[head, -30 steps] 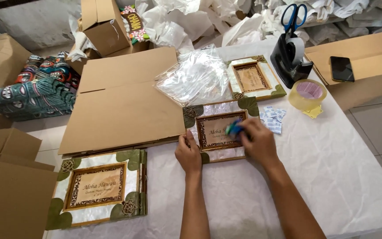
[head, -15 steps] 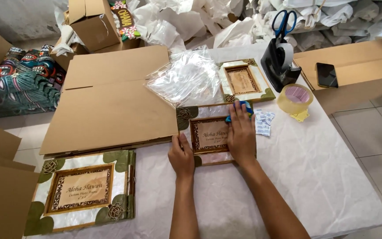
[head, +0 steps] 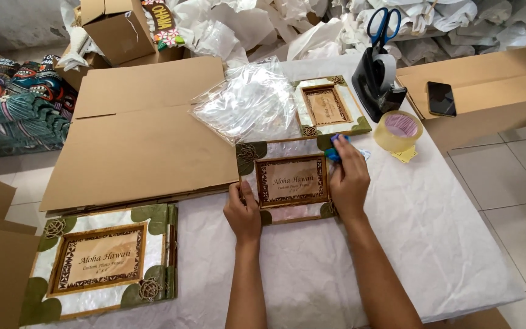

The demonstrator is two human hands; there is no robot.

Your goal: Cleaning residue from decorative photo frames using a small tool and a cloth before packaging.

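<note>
Step in hand, as I read it: wiping down a picture frame. The rectangular wooden photo frame with green leaf corners and a brown carved inner border (head: 291, 181) lies flat at centre of the white-covered desk (head: 458, 231), long side running 9 to 3 o'clock.

Left hand (head: 243, 210) sits at the frame's 8 o'clock corner, thumb up over the left edge, fingers partly tucked out of view; grip looks like a light pinch steadying the frame.

Right hand (head: 348, 180) lies palm down on the frame's 3 o'clock edge, fingers closed over a small blue cloth (head: 335, 148) that pokes out at the fingertips near the 1 o'clock corner. Grip narrow, holding the cloth.

Around it:
- second, smaller matching frame (head: 329, 108) at 12–1 o'clock, just beside
- crumpled clear plastic bags (head: 248, 103) at 11 o'clock, on flattened brown cardboard (head: 141, 134)
- larger matching frame (head: 101, 259) at 8 o'clock, well apart
- roll of clear packing tape (head: 398, 131) at 2 o'clock, near
- black tape dispenser holding blue-handled scissors (head: 380, 67) behind the tape roll
- black phone (head: 441, 99) on a cardboard box (head: 488, 91) at 2 o'clock

Next move would call for the left hand keeping the frame pinned while the cloth sweeps the remaining border; light pressure, carved corners may snag.
</note>
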